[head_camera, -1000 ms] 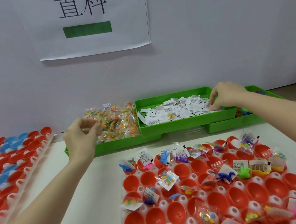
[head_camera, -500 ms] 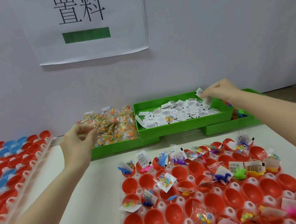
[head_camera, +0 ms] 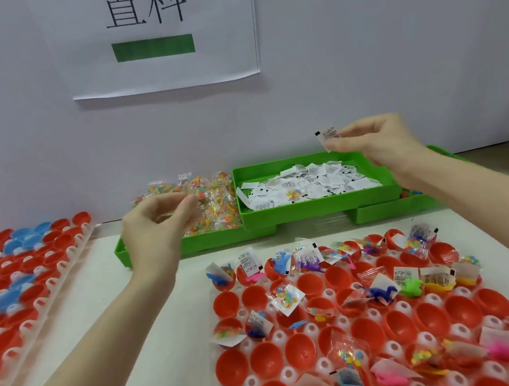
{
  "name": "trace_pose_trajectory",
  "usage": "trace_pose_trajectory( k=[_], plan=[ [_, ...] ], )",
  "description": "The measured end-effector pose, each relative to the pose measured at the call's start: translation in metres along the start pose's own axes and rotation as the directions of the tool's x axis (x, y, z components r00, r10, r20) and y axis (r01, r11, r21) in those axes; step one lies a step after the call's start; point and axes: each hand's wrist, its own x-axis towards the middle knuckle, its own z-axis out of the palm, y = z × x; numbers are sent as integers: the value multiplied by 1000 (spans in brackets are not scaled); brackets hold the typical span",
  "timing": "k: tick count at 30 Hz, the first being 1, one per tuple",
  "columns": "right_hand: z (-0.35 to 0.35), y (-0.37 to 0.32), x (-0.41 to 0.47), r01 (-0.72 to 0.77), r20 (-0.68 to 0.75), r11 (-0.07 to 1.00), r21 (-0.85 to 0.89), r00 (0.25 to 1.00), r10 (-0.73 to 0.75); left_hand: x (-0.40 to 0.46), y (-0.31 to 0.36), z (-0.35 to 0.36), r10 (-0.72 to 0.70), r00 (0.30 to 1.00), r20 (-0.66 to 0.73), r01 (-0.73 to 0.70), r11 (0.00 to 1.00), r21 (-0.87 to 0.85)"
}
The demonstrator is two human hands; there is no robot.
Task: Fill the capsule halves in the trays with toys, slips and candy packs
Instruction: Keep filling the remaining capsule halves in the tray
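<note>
Head view: right hand pinches one slip by thumb and forefinger, raised above the far right corner of the slip bin. Left hand is curled in front of the candy packs in the left green bin; fingers look closed round a clear pack, but it's too see-through to be sure. Capsule tray sits near on the surface, below and between both hands. Far row is loaded with toys, slips and packs. Middle rows are patchy, with several bare red halves at left and on the right side.

Key relation: the empty halves lie nearer than both hands, so each load has to come back toward the body and down. Left hand is closer to the bare left column; right hand to the bare halves at right. Slip hangs roughly upright from the pinch, so I'd expect it to drop in edge first.

Second tray of red and blue halves sits far left, untouched by either hand.
</note>
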Motion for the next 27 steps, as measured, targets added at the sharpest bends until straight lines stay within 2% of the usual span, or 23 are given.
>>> trace_pose_trajectory(
  k=[3, 6, 8, 9, 12, 15, 17, 19, 22, 25, 27],
  plan=[
    [12, -27, -54, -26, 253, 997, 77, 967, 6, -42, 27, 14, -6, 986, 169, 28, 992, -124],
    [19, -39, -105, -21, 376, 991, 135, 926, -31, -85, 47, 20, -105, 937, 334, 181, 962, -205],
    [20, -40, -130, 8, 383, 994, 113, 922, -51, -109, 58, 18, -134, 893, 429, 250, 941, -227],
    [20, -40, -139, 30, 365, 997, 76, 929, -56, -119, 61, 15, -120, 885, 449, 237, 948, -213],
    [21, -36, -163, 103, 321, 995, -8, 942, -95, -147, 63, 6, -67, 895, 440, 163, 969, -184],
    [17, -34, -191, 180, 282, 976, -124, 949, -139, -169, 63, -4, -82, 883, 462, 202, 955, -217],
    [11, -33, -208, 196, 324, 975, -108, 934, -152, -179, 63, -11, -85, 885, 458, 200, 957, -209],
    [7, -31, -216, 136, 385, 991, -19, 915, -118, -189, 61, -19, -83, 885, 458, 169, 974, -150],
    [-2, -26, -225, -160, 405, 978, 136, 910, 92, -208, 58, -29, -101, 847, 523, 134, 991, -26],
    [-12, -19, -248, -69, 480, 990, 125, 877, 0, -226, 57, -33, -79, 800, 595, 49, 997, 67],
    [-16, -15, -259, -21, 479, 994, 111, 877, -35, -234, 57, -34, -64, 773, 631, 18, 997, 80]
  ],
)
